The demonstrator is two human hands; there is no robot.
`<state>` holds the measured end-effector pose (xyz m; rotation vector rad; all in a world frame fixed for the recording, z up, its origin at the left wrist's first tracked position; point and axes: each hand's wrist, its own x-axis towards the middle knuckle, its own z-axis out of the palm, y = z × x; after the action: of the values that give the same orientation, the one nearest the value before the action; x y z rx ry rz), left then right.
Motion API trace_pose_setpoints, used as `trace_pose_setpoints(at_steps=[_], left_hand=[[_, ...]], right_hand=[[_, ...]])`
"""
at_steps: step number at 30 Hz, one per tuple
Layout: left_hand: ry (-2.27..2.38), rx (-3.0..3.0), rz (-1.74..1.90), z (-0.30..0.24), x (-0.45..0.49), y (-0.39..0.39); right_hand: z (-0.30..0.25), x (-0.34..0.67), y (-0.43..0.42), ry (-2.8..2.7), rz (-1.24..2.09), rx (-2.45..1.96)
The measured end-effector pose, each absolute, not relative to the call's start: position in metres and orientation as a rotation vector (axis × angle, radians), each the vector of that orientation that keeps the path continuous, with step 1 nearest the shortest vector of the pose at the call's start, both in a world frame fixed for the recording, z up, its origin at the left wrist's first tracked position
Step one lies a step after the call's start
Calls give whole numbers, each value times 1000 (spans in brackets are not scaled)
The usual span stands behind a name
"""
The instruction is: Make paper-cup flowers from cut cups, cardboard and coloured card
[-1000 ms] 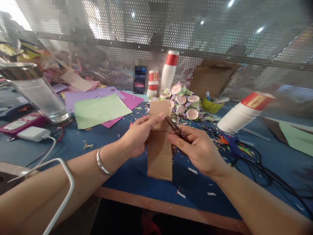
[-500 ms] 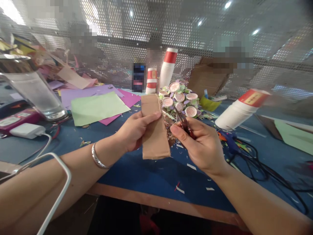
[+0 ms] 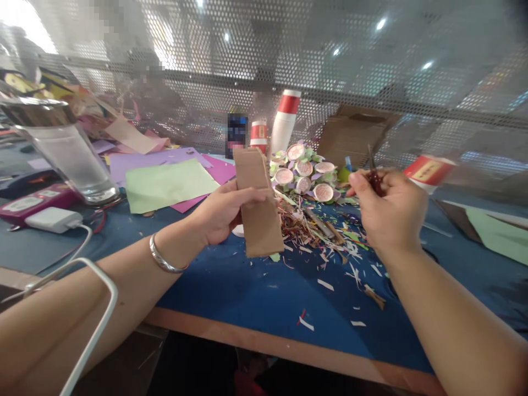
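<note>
My left hand (image 3: 220, 212) grips a brown cardboard strip (image 3: 256, 203) upright above the blue table top (image 3: 231, 286), thumb across its front. My right hand (image 3: 391, 212) is closed on small dark-red scissors (image 3: 373, 175), whose blades point up, off to the right of the strip and apart from it. Between and below the hands lies a heap of paper and cardboard scraps (image 3: 317, 234). A silver bangle (image 3: 163, 258) sits on my left wrist.
A paper-flower cluster (image 3: 305, 173) stands behind the scraps, with red-and-white paper cup stacks (image 3: 284, 121) and a tipped stack (image 3: 429, 168). Coloured sheets (image 3: 167, 184), a glass (image 3: 68, 151), a white charger with cable (image 3: 51, 220) lie left. A perforated metal screen (image 3: 264, 55) closes the back.
My right hand has swung the scissors away to the right and upward, off the cardboard strip. The strip has tilted and stays in my left hand; the scrap heap now shows.
</note>
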<state>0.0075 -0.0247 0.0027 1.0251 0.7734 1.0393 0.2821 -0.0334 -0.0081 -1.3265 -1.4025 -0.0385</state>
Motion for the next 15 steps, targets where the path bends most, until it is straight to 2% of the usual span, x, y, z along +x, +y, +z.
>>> trace_pose_setpoints(at_steps=[3, 7, 15], left_hand=[[769, 1094, 923, -1, 6, -27], [706, 1164, 823, -2, 6, -30], [623, 1135, 759, -2, 11, -35]], right_hand=[[-9, 288, -27, -1369, -31, -1420], [-14, 289, -22, -1430, 143, -1509], [-7, 264, -36, -1306, 489, -1333]])
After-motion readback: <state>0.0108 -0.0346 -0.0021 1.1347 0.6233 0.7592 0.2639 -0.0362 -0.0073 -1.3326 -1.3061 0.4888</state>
